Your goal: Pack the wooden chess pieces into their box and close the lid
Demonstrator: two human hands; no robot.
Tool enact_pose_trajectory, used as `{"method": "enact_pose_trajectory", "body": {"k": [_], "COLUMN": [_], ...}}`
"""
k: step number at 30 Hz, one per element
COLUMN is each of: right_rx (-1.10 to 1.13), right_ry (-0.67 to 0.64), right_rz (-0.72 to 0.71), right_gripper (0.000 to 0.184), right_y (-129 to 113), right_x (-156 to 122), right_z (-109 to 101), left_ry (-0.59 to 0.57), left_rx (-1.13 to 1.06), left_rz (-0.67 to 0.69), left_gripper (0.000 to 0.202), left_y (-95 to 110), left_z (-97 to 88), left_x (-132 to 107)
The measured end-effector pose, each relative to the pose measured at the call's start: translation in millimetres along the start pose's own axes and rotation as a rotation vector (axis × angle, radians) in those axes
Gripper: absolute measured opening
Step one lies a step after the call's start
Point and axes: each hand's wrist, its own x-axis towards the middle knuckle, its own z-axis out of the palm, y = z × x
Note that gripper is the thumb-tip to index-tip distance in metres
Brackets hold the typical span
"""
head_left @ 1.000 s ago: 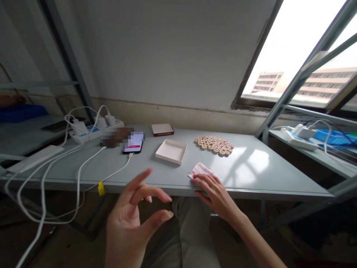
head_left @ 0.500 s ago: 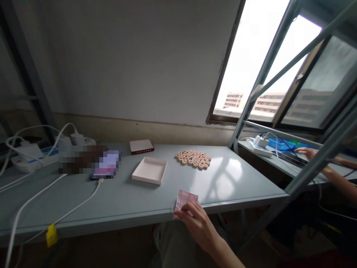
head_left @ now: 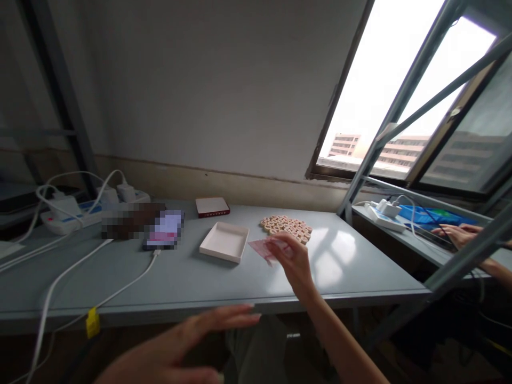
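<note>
Pink and white, a thin sheet [head_left: 260,247] is pinched in the right hand [head_left: 293,257] near a shallow white square box [head_left: 224,241]; the left hand [head_left: 172,342], loosely open and empty, is blurred and cut off. Round pale discs [head_left: 275,222] lie partly hidden on the smooth grey tabletop [head_left: 180,282], before a grey wall [head_left: 208,96] and window [head_left: 360,101].

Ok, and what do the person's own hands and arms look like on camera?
Both hands are bare, with no gloves or rings visible on the right hand or the slightly blurred left hand. The right forearm shows no sleeve, watch, cable or marking.
</note>
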Motion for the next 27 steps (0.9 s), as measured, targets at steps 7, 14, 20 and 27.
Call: {"method": "enact_pose_trajectory", "body": {"k": [7,14,20,27], "right_rx": [0.281,0.190,0.174,0.027], "right_ry": [-0.347,-0.527,-0.591,-0.495], "right_rz": [0.261,0.355,0.314,0.113], "right_gripper": [0.021,0.026,0.028,0.040], "right_y": [34,79,86,100], "right_x": [69,93,95,86], "right_z": [45,77,81,79], "left_ry": [0.164,-0.035,-0.109,-0.011], "left_rx": [0.105,0.452,0.305,0.265], "left_rz": [0.183,-0.005,-0.022,0.010], "left_gripper": [0.032,0.049,0.036,0.037], "left_y": [-6,-75,-104,-99], "left_z": [-81.3,-104.8,-108.7,-105.1], "left_x": [147,204,210,203]}}
